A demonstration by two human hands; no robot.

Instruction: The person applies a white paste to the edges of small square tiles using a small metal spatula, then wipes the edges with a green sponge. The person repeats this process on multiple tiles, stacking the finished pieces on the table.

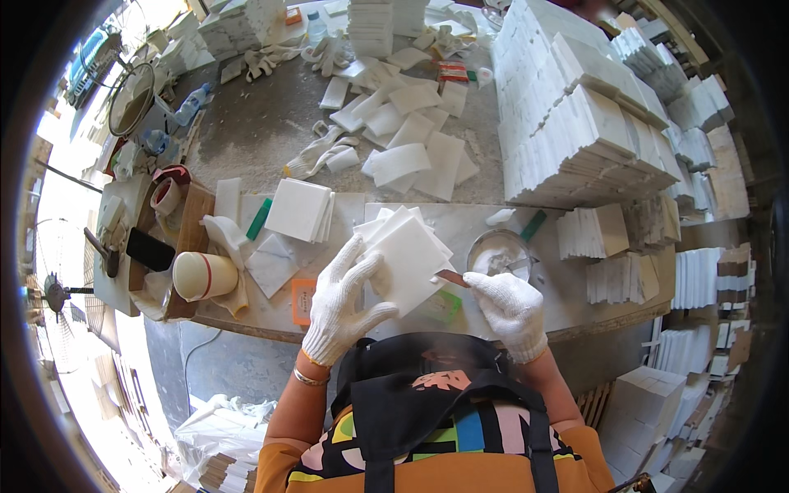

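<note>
My left hand [339, 308], in a white knitted glove, holds a square white tile [408, 267] by its left side, fingers and thumb spread along the edge. More white tiles [401, 215] lie fanned out just behind it. In its matching glove, my right hand [511, 308] is closed on a thin, flat reddish-brown tool [452, 278]. The tool's tip is at the tile's right edge; whether it touches is unclear. A round metal bowl [526, 274] of white paste stands just beyond my right hand. An orange box [302, 301] and a green-and-white packet [445, 306] lie near the tile.
A small tile stack [299, 210], a green block [259, 219] and a cream cup [204, 275] are to the left. Loose tiles [403, 107] and gloves [316, 154] lie farther back. Tall tile stacks [575, 131] rise at the right. A fan [56, 292] stands far left.
</note>
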